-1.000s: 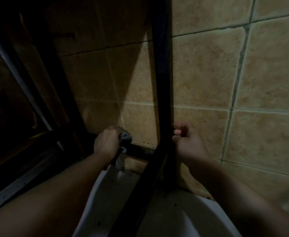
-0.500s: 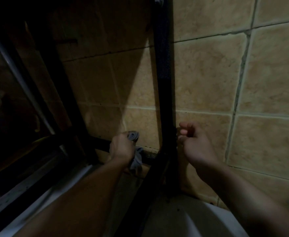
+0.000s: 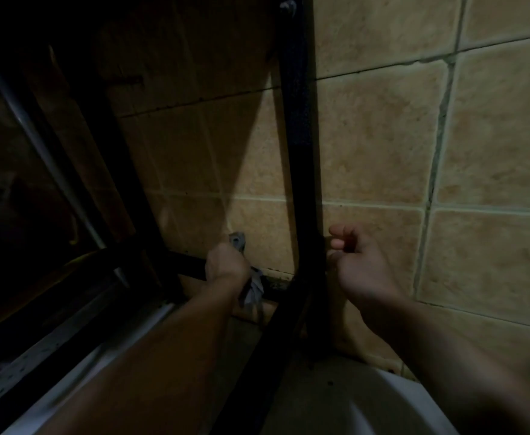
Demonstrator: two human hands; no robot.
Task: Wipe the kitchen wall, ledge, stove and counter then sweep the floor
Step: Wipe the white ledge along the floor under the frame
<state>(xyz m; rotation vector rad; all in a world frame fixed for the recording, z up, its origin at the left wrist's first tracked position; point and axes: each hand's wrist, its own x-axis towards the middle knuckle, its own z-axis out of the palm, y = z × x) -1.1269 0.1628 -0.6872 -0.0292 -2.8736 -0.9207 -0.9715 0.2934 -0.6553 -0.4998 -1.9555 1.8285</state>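
My left hand (image 3: 226, 262) is closed around a grey cloth (image 3: 252, 288) and presses it against the low black crossbar (image 3: 191, 266) of a metal rack, close to the beige tiled wall (image 3: 376, 146). One end of the cloth pokes above the fist, the rest hangs below it. My right hand (image 3: 356, 262) hovers to the right of the rack's black upright post (image 3: 298, 152), fingers loosely curled, holding nothing. The scene is dim.
The black rack frame continues left with another slanted post (image 3: 122, 171) and a silvery rail (image 3: 47, 152). A perforated metal strip (image 3: 38, 353) runs along the lower left. A white curved surface (image 3: 392, 406) lies at the bottom, under the arms.
My left hand with the cloth has slid right along the low crossbar toward the upright post. My right hand stays beside the post, a little higher in the frame.
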